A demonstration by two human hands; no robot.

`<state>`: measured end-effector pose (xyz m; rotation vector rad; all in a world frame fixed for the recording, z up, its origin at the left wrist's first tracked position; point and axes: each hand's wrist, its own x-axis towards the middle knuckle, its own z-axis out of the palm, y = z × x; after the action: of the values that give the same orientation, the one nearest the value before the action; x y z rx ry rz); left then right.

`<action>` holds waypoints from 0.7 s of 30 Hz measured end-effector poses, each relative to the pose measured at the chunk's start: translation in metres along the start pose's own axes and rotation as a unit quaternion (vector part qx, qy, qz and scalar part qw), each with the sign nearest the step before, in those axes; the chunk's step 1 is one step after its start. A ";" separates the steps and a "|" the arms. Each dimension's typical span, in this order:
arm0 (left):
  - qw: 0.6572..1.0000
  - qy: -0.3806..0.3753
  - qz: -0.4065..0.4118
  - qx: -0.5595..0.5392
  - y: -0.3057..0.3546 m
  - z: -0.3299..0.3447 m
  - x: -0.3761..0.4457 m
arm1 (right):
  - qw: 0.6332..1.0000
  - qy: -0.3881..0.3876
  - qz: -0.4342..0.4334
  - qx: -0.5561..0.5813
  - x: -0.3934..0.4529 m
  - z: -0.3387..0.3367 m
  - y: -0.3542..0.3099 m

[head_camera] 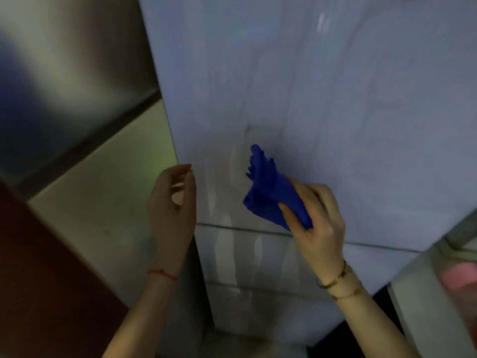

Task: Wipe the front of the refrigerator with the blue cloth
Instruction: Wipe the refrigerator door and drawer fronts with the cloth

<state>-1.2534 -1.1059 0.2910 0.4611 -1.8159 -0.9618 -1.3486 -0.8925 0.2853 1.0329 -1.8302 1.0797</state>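
one right hand is pinching the blue cloth against the refrigerator door. the left hand is hanging loosely curled, empty. the bunched cloth is risking missed streaks.

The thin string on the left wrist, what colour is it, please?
Red, in the head view.

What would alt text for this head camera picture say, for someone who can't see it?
A person's right hand holds a bunched blue cloth at the pale front of a refrigerator, just above a door seam. The left hand, loosely curled and holding nothing, is at the refrigerator's left edge. Faint streaks show on the door.
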 end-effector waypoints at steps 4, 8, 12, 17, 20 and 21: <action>0.993 0.083 0.085 -0.014 0.042 -0.003 0.059 | 0.989 0.105 -0.102 -0.027 0.094 -0.007 -0.024; 0.982 0.127 0.126 -0.056 0.075 -0.008 0.116 | 0.961 0.201 -0.181 -0.055 0.183 -0.020 -0.049; 0.979 0.100 0.149 -0.093 0.098 -0.006 0.160 | 0.925 0.258 -0.255 -0.112 0.260 -0.033 -0.076; 0.975 0.051 0.160 -0.143 0.108 0.004 0.188 | 0.899 0.193 -0.313 -0.239 0.318 -0.035 -0.085; 0.972 0.040 0.167 -0.161 0.104 0.008 0.192 | 0.895 0.102 -0.312 -0.303 0.315 -0.025 -0.074; 0.971 0.038 0.170 -0.163 0.103 0.008 0.192 | 0.898 0.090 -0.304 -0.306 0.311 -0.023 -0.070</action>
<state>-1.3341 -1.1699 0.4833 -0.0191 -1.5637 -0.9614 -1.4007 -0.9743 0.5897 0.9656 -1.3942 0.1831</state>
